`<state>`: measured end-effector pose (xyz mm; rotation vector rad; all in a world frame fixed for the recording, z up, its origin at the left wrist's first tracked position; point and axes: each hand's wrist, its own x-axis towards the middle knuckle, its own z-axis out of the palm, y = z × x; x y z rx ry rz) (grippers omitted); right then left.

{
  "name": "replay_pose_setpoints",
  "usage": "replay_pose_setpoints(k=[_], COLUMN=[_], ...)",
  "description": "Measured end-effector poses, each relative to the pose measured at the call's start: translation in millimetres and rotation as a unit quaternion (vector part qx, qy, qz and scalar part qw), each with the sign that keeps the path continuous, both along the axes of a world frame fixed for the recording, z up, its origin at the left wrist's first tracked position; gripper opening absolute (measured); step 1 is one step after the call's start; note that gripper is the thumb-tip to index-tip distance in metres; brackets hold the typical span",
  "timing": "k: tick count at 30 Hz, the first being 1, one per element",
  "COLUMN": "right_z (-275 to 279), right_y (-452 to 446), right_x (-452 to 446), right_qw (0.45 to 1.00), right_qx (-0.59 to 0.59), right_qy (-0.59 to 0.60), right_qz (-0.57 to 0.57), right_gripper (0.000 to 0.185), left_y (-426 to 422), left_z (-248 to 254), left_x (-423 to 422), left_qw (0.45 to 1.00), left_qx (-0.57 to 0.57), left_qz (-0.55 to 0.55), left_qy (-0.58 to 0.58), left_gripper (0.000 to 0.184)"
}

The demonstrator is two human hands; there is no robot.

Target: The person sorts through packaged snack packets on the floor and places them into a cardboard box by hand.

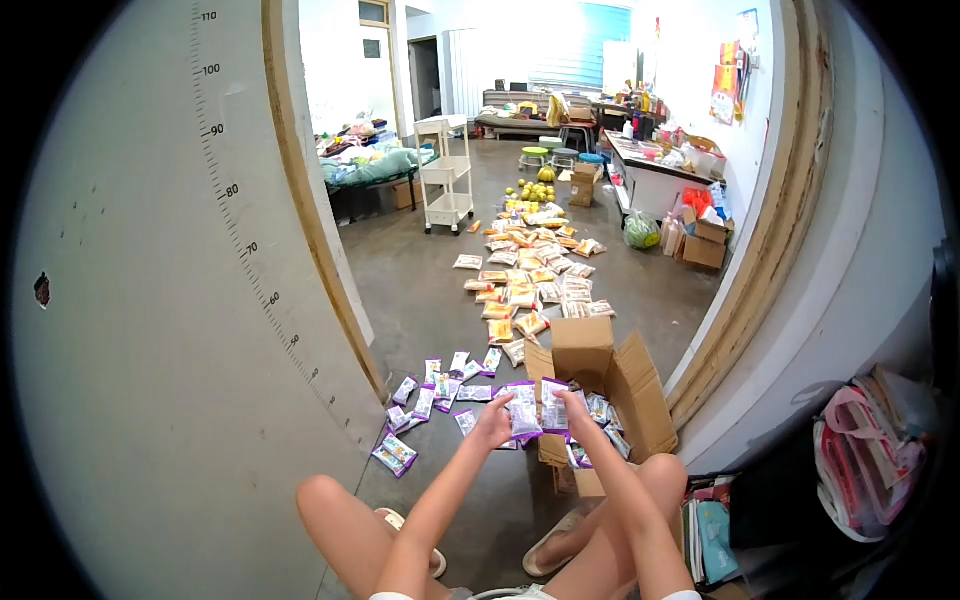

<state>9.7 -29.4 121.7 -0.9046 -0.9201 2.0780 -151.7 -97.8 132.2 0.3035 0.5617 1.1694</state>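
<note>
Two purple-and-white snack packets are held up side by side in front of me. My left hand is closed on the left snack packet. The right snack packet is gripped by my right hand, above the near left part of an open cardboard box. More purple packets lie inside that box, partly hidden by my right arm. On the floor to the left, several similar packets are scattered, some overlapping.
Beyond the box, a long spread of yellow and white food packages covers the floor, with yellow-green round fruit behind. A white wheeled cart stands left of it. A door and a wooden frame flank me; a bag-filled black bin is at right.
</note>
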Motion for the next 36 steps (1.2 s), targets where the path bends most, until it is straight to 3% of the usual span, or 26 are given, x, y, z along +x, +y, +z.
replay_pose_setpoints(k=[2, 19, 36], right_z=[2.5, -23.2, -40.9], right_y=[-3.7, 10.8, 16.7], right_x=[6.3, 39.6, 87.3], right_qw=[0.998, 0.992, 0.99], right_qx=[0.004, -0.039, -0.047], right_qy=[-0.024, 0.015, 0.05], right_qz=[-0.056, -0.117, -0.125], right_gripper=[0.032, 0.029, 0.038], left_y=[0.1, 21.1, 40.3], left_z=[-1.1, -25.4, -32.6], left_x=[8.3, 49.4, 92.4], left_qw=[0.999, 0.998, 0.998], left_qx=[0.021, 0.03, 0.007], left_qz=[-0.033, -0.048, -0.058], left_qy=[-0.01, -0.033, -0.002], left_gripper=[0.037, 0.038, 0.037])
